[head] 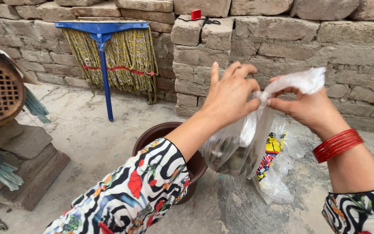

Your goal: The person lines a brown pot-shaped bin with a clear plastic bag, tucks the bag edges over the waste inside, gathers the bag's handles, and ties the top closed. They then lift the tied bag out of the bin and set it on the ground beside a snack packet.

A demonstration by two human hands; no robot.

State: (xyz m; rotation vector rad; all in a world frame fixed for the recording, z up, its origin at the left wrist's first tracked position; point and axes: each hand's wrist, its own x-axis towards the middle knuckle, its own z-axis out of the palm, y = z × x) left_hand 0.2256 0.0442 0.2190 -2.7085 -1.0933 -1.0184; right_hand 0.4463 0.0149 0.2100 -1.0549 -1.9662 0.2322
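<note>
Above brown plastic tub [152, 134], we pinch twisted neck of clear plastic bag [234, 147]: left hand [230, 95] and right hand [304, 108] both in fingertip grip. Bag seems light, limp, slippery; best held at neck. Mop [109, 47] leans on stone wall [282, 39].

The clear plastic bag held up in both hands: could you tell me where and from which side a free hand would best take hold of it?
Probably the twisted neck of the clear plastic bag, where the left hand and right hand pinch it. There the film gathers into one narrow bunch, while the body hangs slack below. Come from above, pinching sideways across the neck.
</note>
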